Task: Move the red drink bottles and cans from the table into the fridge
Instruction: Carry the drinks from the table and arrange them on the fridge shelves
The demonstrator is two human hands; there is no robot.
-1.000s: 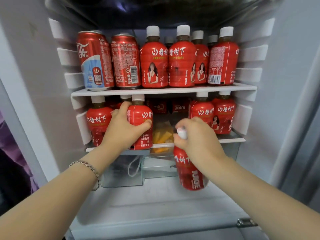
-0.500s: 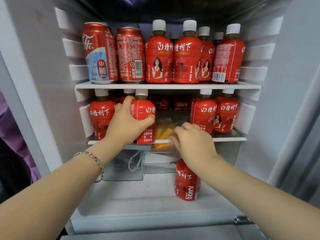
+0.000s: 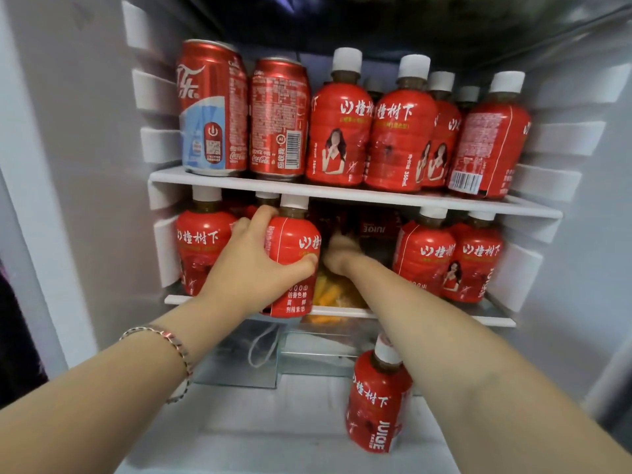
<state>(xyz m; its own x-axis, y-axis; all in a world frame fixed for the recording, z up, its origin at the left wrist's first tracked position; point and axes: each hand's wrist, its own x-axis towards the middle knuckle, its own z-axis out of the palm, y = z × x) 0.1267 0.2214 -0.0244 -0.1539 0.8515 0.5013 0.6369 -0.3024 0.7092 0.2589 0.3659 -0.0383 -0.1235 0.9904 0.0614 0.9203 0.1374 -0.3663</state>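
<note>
The left grip [image 3: 253,268] is clenched round a red bottle [image 3: 294,251] standing at the front edge of the middle shelf [image 3: 410,314], thumb across the label; the right grip [image 3: 342,251] reaches into the gap just beside that bottle, too blurred to tell whether it is released or grasping anything; a second bottle [image 3: 378,401] stands upright on the fridge floor [image 3: 273,422], under the right forearm and not yet shelved.

The held bottle sits right at the shelf lip, so a loosened hold or a nudge from the other arm could tip it forward and off; its cap is close beneath the upper shelf [image 3: 342,191], so lifting it would likely knock there; the right forearm passes just over the lower bottle's cap, and drawing back low could topple it.

The upper shelf looks full: two cans [image 3: 212,107] at the left, then a row of bottles [image 3: 400,131]; on the middle shelf a bottle [image 3: 200,248] stands at the far left and a pair [image 3: 451,258] at the right, so the central gap is the only free slot in view; dark packs [image 3: 372,229] at the back limit its depth; yellow-orange food [image 3: 328,295] lies low in it, on the shelf or under the glass I cannot tell; a clear drawer [image 3: 239,364] sits below.
</note>
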